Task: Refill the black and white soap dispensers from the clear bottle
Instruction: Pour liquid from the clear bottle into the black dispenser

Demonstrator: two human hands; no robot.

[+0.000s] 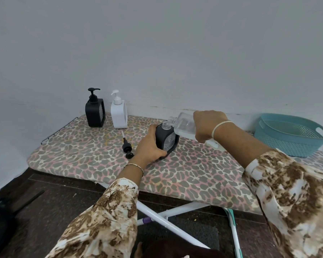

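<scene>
A black soap dispenser [169, 141] with its pump off stands mid-board on the leopard-print ironing board [93, 161]. My left hand [149, 144] grips its left side and base. My right hand [206, 125] holds the clear bottle [184, 124] tipped over sideways, its threaded neck right over the dispenser's open mouth. Clear liquid lies in the bottle's lower part. The removed black pump [126, 146] lies on the board just left of my left hand. A second black dispenser [95, 112] and a white dispenser [119, 113], both with pumps on, stand at the back left.
A teal plastic basket [289, 135] sits on the board at the far right, beside my right forearm. A wire rest [59, 130] edges the board's left end. A grey wall runs close behind. White board legs [168, 220] cross below, over a dark floor.
</scene>
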